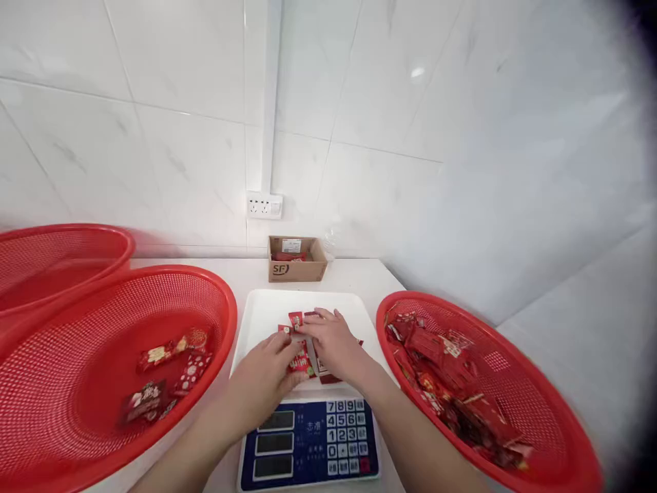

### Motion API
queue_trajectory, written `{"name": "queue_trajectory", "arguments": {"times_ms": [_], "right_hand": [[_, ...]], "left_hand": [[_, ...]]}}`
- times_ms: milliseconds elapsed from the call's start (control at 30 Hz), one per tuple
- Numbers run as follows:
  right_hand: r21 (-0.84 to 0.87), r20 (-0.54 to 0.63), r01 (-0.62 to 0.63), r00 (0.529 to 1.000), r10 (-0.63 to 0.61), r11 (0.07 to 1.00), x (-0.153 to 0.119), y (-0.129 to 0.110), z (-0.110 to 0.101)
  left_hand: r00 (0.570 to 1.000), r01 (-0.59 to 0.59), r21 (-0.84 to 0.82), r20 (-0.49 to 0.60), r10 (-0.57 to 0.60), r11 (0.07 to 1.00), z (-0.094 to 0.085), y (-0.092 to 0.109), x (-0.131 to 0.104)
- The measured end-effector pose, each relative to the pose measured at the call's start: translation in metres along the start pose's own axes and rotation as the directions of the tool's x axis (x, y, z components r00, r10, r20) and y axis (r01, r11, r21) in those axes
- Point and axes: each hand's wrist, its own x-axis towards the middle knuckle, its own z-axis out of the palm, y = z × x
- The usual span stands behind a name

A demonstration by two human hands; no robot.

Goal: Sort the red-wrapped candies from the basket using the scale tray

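Note:
My left hand (264,376) lies over the left side of the white weighing tray (264,308), fingers apart and touching a red snack packet (302,359). Across from it, my right hand (336,346) is stretched over more packets, its fingers spread. A brown-and-red packet (326,373) lies partly under my right palm. Just beyond the fingertips are a small red packet (295,318) and a dark red one (311,314). The tray belongs to a digital scale with a blue keypad panel (314,445); its displays look dark. My hands cover part of the packets.
On the right stands a red mesh basket (569,438) with many red packets. Another red basket (226,301) at left holds several packets, with a further red basket (128,246) behind it. A cardboard box (298,272) stands near the wall, below a socket (264,205).

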Motion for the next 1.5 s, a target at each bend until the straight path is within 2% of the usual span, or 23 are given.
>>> {"name": "queue_trajectory", "arguments": {"times_ms": [133, 200, 500, 667, 800, 933, 1133, 1333, 1400, 1500], "right_hand": [[0.021, -0.018, -0.007, 1.000, 0.008, 1.000, -0.004, -0.001, -0.005], [0.035, -0.065, -0.026, 0.997, 0.028, 0.999, -0.006, 0.000, -0.004], [-0.006, -0.002, -0.015, 1.000, 0.015, 1.000, -0.003, 0.001, -0.001], [0.007, 0.010, -0.006, 1.000, 0.006, 1.000, -0.008, 0.000, -0.011], [-0.017, -0.050, -0.095, 0.994, 0.094, 0.995, -0.019, 0.006, -0.018], [-0.019, -0.025, -0.244, 0.969, 0.244, 0.970, -0.034, 0.015, -0.026], [0.119, -0.018, -0.326, 0.944, 0.331, 0.938, -0.050, 0.028, -0.026], [0.291, -0.110, -0.290, 0.936, 0.333, 0.912, -0.049, 0.028, -0.025], [0.407, -0.122, -0.203, 0.954, 0.273, 0.890, -0.051, 0.019, -0.027], [0.549, -0.054, -0.079, 0.990, 0.130, 0.832, -0.055, 0.003, -0.028]], "left_hand": [[0.994, 0.056, -0.018, -0.092, -0.058, 0.998, 0.002, 0.000, 0.001], [0.991, 0.076, 0.002, -0.110, -0.075, 0.997, 0.003, -0.002, 0.002], [0.999, 0.046, -0.118, 0.023, -0.043, 0.992, 0.005, -0.007, 0.001], [0.999, 0.044, -0.087, -0.002, -0.045, 0.995, 0.006, -0.005, 0.002], [0.995, 0.043, 0.037, -0.088, -0.039, 0.998, 0.005, -0.005, 0.004], [0.998, 0.030, 0.099, -0.055, -0.024, 0.995, 0.004, -0.005, 0.005], [0.998, 0.038, 0.106, -0.045, -0.033, 0.994, 0.006, -0.003, 0.004], [0.993, -0.016, 0.107, -0.113, 0.028, 0.994, 0.010, -0.007, 0.003], [0.993, -0.058, 0.112, -0.095, 0.069, 0.992, 0.015, -0.012, 0.003], [0.996, -0.079, 0.089, -0.032, 0.082, 0.993, 0.021, -0.019, 0.004]]}}
